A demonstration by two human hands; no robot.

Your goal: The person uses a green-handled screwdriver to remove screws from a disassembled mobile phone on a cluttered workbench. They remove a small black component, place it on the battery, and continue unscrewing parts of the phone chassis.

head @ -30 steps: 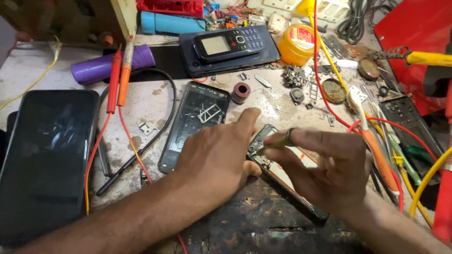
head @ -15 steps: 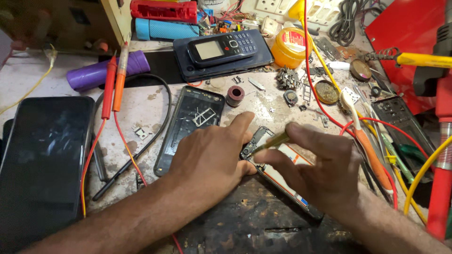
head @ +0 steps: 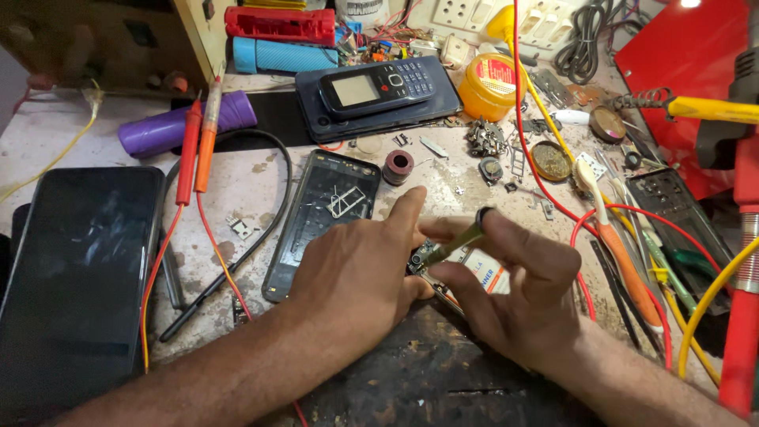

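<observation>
Head view, looking straight down on a crowded repair bench (head: 79, 134), pale and stained, dark and worn at the near edge. Biggest thing on it is the black tablet (head: 75, 277), lying flat at far left, well apart from the action. Next, the left hand (head: 360, 273) comes in from the lower left and lies palm down, fingers curled over a small circuit board (head: 466, 281), pinning it against the bench so it can't skid. Right hand (head: 514, 289) sits just beside it, thumb and fingers pinched around a thin brass-coloured tool (head: 458, 241), held slanted like a pen so its tip lands on the board's upper corner. Whether that tool is tweezers or a driver, I can't quite tell from here.

Just left of the hands lies an empty black phone frame (head: 324, 221), open side up, touching nothing but the bench. Beyond it a dark flat phone carries a small keypad phone (head: 387, 85) stacked on top. Two red and orange probes (head: 198, 142) lie side by side at the left, their leads trailing toward the near edge. A purple cylinder (head: 170, 130) rests behind them.

On the right it's tight: red and yellow wires (head: 696, 308) loop close by the right wrist, and an orange-handled brush (head: 624, 261) lies alongside. A yellow tub (head: 490, 85) stands further back, and tiny metal parts (head: 490, 150) are scattered just beyond the fingertips.
</observation>
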